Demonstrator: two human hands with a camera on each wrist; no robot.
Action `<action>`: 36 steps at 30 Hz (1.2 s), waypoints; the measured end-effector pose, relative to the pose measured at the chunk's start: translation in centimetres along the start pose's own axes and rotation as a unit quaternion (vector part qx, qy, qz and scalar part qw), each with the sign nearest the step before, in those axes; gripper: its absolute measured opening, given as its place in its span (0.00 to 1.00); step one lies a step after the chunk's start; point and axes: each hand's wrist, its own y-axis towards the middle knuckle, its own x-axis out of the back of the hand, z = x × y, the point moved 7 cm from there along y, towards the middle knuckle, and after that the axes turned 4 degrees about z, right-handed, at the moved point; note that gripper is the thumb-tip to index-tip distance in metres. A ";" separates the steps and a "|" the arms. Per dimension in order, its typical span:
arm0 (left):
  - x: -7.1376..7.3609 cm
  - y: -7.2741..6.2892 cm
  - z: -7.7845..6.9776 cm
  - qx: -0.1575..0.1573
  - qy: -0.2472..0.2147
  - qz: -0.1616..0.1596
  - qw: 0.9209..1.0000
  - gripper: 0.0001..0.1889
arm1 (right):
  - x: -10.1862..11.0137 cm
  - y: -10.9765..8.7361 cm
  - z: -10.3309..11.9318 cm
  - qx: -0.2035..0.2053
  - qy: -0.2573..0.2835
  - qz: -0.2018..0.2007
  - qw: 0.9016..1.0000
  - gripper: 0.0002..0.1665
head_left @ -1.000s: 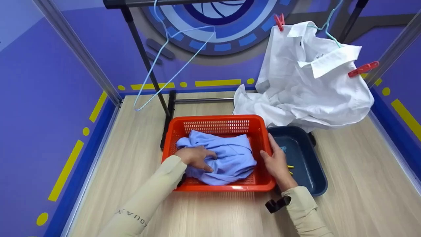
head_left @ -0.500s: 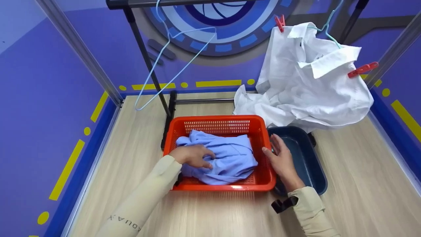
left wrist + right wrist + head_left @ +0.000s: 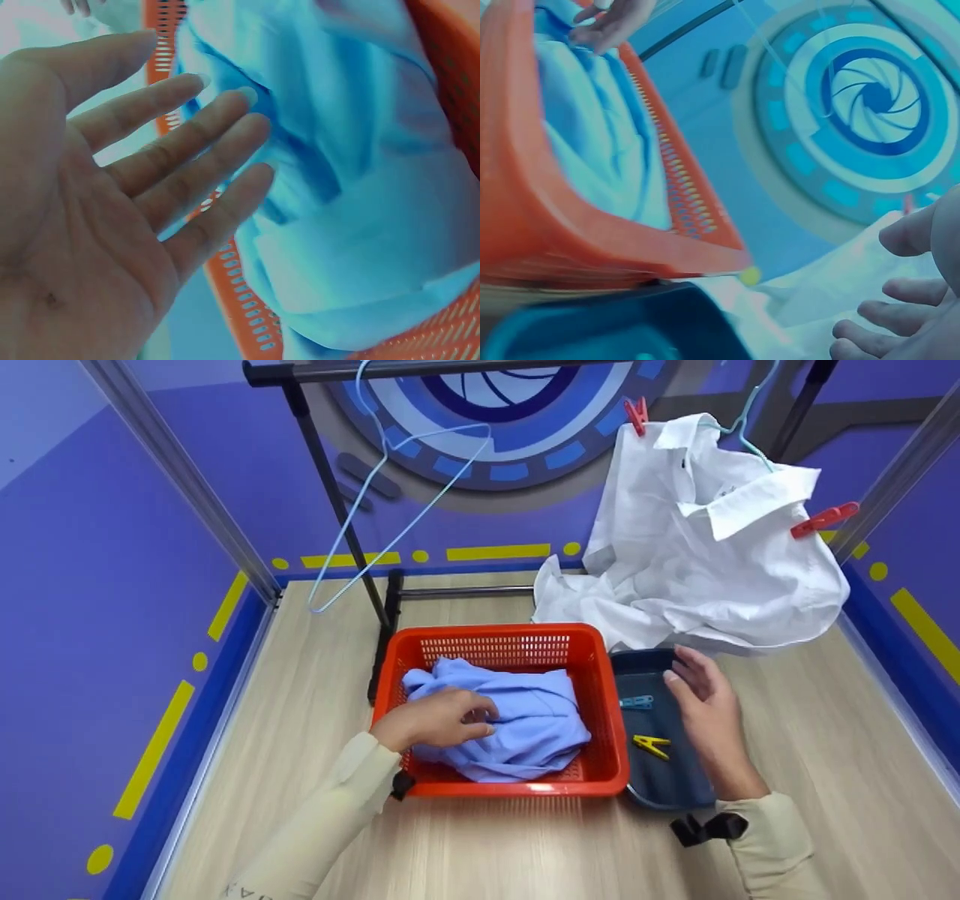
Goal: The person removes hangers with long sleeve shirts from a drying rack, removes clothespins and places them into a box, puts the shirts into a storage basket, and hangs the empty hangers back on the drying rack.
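A light blue garment (image 3: 525, 720) lies bunched in a red plastic basket (image 3: 510, 788). My left hand (image 3: 442, 716) is over the garment's left part, fingers loosely bent and thumb apart; the left wrist view shows its spread fingers (image 3: 191, 150) with nothing in them. Over the right side of a dark blue tray (image 3: 660, 799), my right hand (image 3: 709, 716) is held with fingers apart and nothing between them, hiding part of the rim. Inside the tray lie a yellow clothespin (image 3: 651, 746) and a blue clothespin (image 3: 636, 703).
Behind the basket stands a black clothes rack (image 3: 330, 487). An empty light blue wire hanger (image 3: 405, 529) hangs on its left. At right hangs a white shirt (image 3: 720, 570), with red clothespins (image 3: 825, 520) at its shoulders and its lower part draped behind the tray.
My right hand has left the basket's right rim and moved right across the tray, uncovering the clothespins. The left hand has shifted only slightly, and the basket stays put.
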 end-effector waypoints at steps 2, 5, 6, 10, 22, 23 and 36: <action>0.5 -0.5 -0.5 -0.016 -0.017 -0.024 0.999 0.20 | 0.8 -0.2 0.9 0.011 0.006 -0.016 1.000 0.25; 1.4 -1.1 -1.0 -0.041 -0.041 -0.066 0.996 0.17 | 1.9 -0.4 2.3 0.031 0.012 -0.032 0.999 0.24; 1.6 -1.3 -1.2 -0.048 -0.050 -0.078 0.994 0.17 | 2.3 -0.6 2.7 0.037 0.018 -0.036 0.998 0.23; 2.4 -2.0 -1.7 -0.080 -0.070 -0.129 0.986 0.13 | 3.7 -1.1 4.3 0.067 0.023 -0.066 0.995 0.20; 2.4 -3.2 -1.8 -0.103 -0.103 -0.239 0.960 0.09 | 6.2 -2.5 9.0 0.236 0.059 -0.172 0.955 0.14; 2.0 -3.2 -1.8 -0.103 -0.105 -0.243 0.959 0.08 | 6.4 -2.6 9.4 0.248 0.063 -0.181 0.949 0.14; -2.4 -3.3 0.3 -0.081 -0.146 -0.229 0.959 0.12 | 11.0 -0.4 11.1 0.217 -0.067 -0.270 0.936 0.19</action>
